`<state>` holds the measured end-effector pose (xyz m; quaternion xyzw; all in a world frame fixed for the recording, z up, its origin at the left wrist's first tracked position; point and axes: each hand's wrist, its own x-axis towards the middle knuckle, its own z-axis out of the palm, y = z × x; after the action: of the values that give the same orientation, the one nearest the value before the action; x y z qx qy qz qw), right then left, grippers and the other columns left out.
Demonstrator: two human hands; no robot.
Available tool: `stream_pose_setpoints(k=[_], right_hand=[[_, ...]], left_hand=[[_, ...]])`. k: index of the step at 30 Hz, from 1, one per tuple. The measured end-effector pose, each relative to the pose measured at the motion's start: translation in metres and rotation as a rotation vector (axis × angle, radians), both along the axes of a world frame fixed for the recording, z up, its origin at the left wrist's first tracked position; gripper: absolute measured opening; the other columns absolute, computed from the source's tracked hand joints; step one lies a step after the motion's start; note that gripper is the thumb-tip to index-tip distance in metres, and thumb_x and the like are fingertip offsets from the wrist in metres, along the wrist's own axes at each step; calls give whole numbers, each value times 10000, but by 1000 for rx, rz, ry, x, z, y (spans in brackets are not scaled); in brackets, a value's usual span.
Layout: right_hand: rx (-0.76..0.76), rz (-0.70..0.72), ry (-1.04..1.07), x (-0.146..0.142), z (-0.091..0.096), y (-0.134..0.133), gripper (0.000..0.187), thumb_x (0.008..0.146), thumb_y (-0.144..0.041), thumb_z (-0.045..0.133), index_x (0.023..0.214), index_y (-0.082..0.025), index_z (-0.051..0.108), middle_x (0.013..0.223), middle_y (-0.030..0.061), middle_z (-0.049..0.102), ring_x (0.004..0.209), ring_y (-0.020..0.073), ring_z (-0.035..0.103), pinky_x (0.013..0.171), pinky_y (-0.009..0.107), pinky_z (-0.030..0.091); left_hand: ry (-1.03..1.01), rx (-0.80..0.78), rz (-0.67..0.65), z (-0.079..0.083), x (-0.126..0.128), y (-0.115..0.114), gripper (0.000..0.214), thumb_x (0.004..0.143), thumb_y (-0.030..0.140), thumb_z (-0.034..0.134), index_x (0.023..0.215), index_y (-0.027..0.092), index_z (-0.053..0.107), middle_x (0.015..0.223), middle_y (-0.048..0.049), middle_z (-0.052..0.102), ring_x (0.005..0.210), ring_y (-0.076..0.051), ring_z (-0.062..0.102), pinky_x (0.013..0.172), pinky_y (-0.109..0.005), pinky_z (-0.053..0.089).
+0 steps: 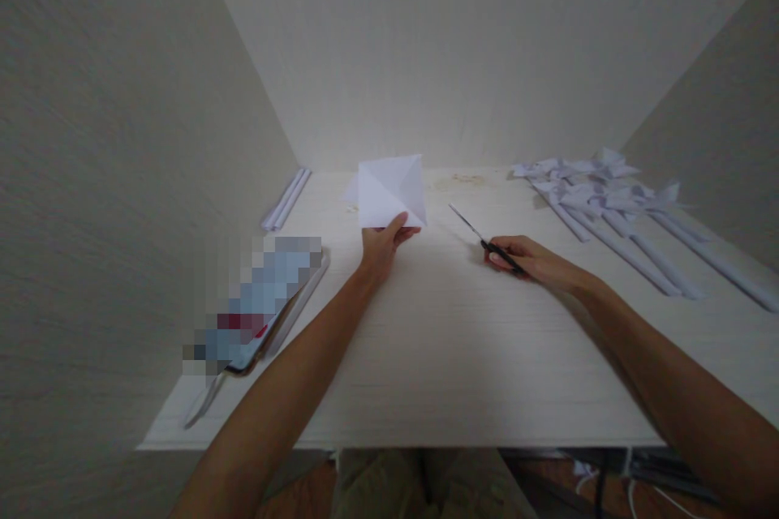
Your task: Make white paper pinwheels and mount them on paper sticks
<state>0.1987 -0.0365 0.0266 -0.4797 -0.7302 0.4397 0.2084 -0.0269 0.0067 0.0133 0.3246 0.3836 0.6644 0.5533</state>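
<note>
A square sheet of white paper [389,188] with diagonal creases is held up over the table by my left hand [385,245], thumb on its near face and fingers behind. To the right, my right hand [516,256] is closed around the dark handles of a pair of scissors [467,224]. The blades point away and to the left, toward the paper but apart from it. The blades look closed or nearly so. Behind the held sheet, part of another white paper piece [351,191] shows on the table.
Several white paper pinwheels [600,195] with rolled paper sticks [633,255] lie at the right. Rolled paper tubes [286,201] rest at the back left. A phone [261,316], partly blurred out, stands at the left. Walls enclose the white table [426,357] on three sides.
</note>
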Motion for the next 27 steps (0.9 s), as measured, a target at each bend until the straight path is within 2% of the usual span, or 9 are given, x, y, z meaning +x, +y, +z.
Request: stream_pose_setpoints(k=[5, 11, 15, 27], right_hand=[[18, -21, -30, -12, -3, -3, 406, 715, -566, 473, 607, -191, 362, 557, -58, 289, 483, 70, 262, 448, 239, 194], [8, -10, -4, -30, -5, -10, 366, 740, -519, 471, 609, -192, 372, 562, -54, 315, 493, 77, 295, 459, 241, 211], [-9, -15, -9, -39, -3, -12, 365, 728, -519, 483, 605, -188, 391, 554, -50, 338, 493, 82, 309, 456, 244, 210], [-8, -15, 7, -38, -5, -11, 369, 735, -518, 468, 593, -183, 404, 544, -42, 353, 491, 82, 314, 456, 246, 213]], left_hand=[[21, -1, 41, -2, 2, 1, 135, 608, 137, 662, 703, 88, 580, 634, -31, 646, 512, -108, 617, 548, -213, 536], [124, 8, 45, -5, 4, -1, 178, 597, 214, 675, 703, 96, 594, 680, -56, 662, 554, -138, 640, 447, -183, 477], [114, 0, 61, -6, 4, -2, 174, 579, 212, 679, 692, 116, 587, 734, -42, 667, 584, -133, 644, 460, -183, 485], [69, -22, 42, -5, 6, -3, 169, 576, 177, 684, 706, 128, 587, 724, -17, 660, 574, -105, 625, 484, -188, 506]])
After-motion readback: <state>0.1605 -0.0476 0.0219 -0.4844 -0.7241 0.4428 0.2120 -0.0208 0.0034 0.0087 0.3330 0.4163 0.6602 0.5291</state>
